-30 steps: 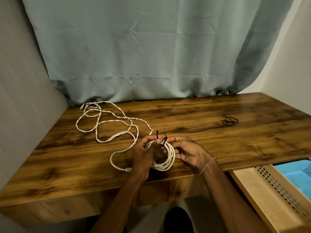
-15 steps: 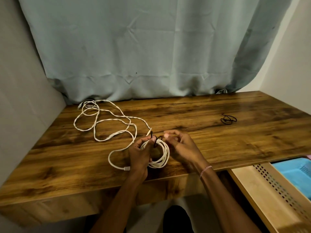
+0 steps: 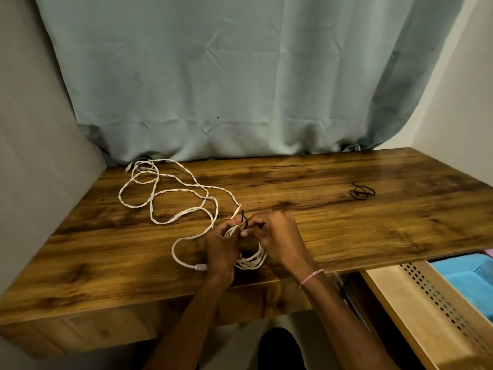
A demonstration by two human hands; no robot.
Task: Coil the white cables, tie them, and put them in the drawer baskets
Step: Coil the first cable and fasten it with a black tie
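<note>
A coiled white cable (image 3: 252, 261) rests near the front edge of the wooden desk (image 3: 346, 231). My left hand (image 3: 220, 247) grips the coil's left side. My right hand (image 3: 277, 236) pinches a thin black tie (image 3: 243, 218) wrapped over the top of the coil; one end of the tie sticks up between my fingers. A second white cable (image 3: 165, 193) lies loose in wide loops across the left back of the desk, its plug (image 3: 200, 267) beside my left wrist.
Spare black ties (image 3: 361, 192) lie at the desk's right. An open wooden drawer (image 3: 400, 303) at the lower right holds a blue basket (image 3: 464, 279). A teal curtain (image 3: 240, 76) hangs behind the desk, with walls on both sides.
Both hands have closed in over the top of the coil. My right hand has come from the coil's right side to the black tie.
</note>
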